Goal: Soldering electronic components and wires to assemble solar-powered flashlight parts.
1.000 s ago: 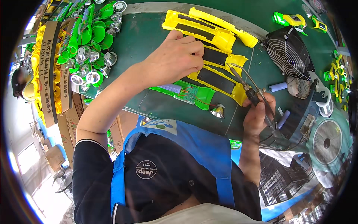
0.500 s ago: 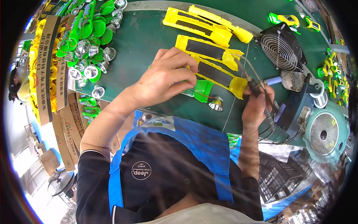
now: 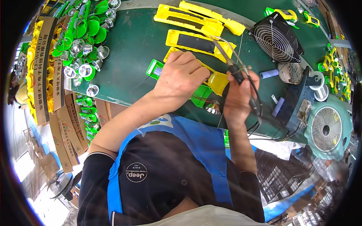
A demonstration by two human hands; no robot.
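My left hand (image 3: pixel 183 77) is closed, its curled fingers on a yellow plastic casing half (image 3: pixel 218 83) that runs under them. Below it lies a green lamp housing (image 3: pixel 201 95), partly covered by the hand, its other end with a blue cell showing at the hand's left. A wire runs from the housing to a silver reflector (image 3: pixel 213 108). In my right hand (image 3: pixel 239 100) is a soldering iron (image 3: pixel 236 73), a thin bent tube along it, its tip pointing up and left over another yellow casing half (image 3: pixel 188 40). What the left fingertips pinch underneath is partly hidden.
More yellow casing halves (image 3: pixel 188 19) lie at the back. Green housings with reflectors (image 3: pixel 85 49) are heaped at the left beside a cardboard box (image 3: pixel 41 75). At the right are a black fan (image 3: pixel 273 39), loose blue cells (image 3: pixel 269 74), a solder spool (image 3: pixel 320 92) and a green fan (image 3: pixel 326 130).
My left hand has moved onto the yellow casing half, which has shifted left over the green housing. The soldering iron has moved slightly left and up in my right hand. The whole view has shifted.
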